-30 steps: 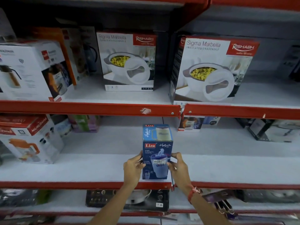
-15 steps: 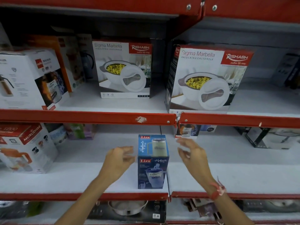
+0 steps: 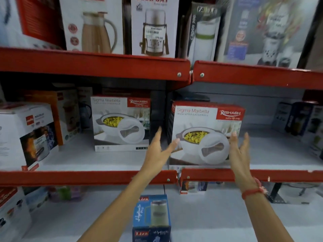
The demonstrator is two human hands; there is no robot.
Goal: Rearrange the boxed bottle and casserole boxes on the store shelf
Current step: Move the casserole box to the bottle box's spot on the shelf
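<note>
Liza boxed bottle (image 3: 151, 217) stood upright on the lower shelf (image 3: 218, 224), nearest you. Above it, your left hand (image 3: 158, 152) and right hand (image 3: 239, 151), both spread and empty, flanked the right casserole box (image 3: 206, 135) at the middle shelf's (image 3: 87, 177) edge.

- bottle box (image 3: 151, 218): bottom cut by frame edge
- left hand (image 3: 158, 151) covers right casserole box (image 3: 206, 135) left edge
- top-shelf boxes (image 3: 153, 27): tops cropped
- far-right boxes (image 3: 300, 119) blurred, unreadable

Top shelf: jug box (image 3: 94, 25), "GOOD DAY" box (image 3: 154, 27), flask box (image 3: 203, 35); middle shelf, far left: white kettle box (image 3: 26, 133).
</note>
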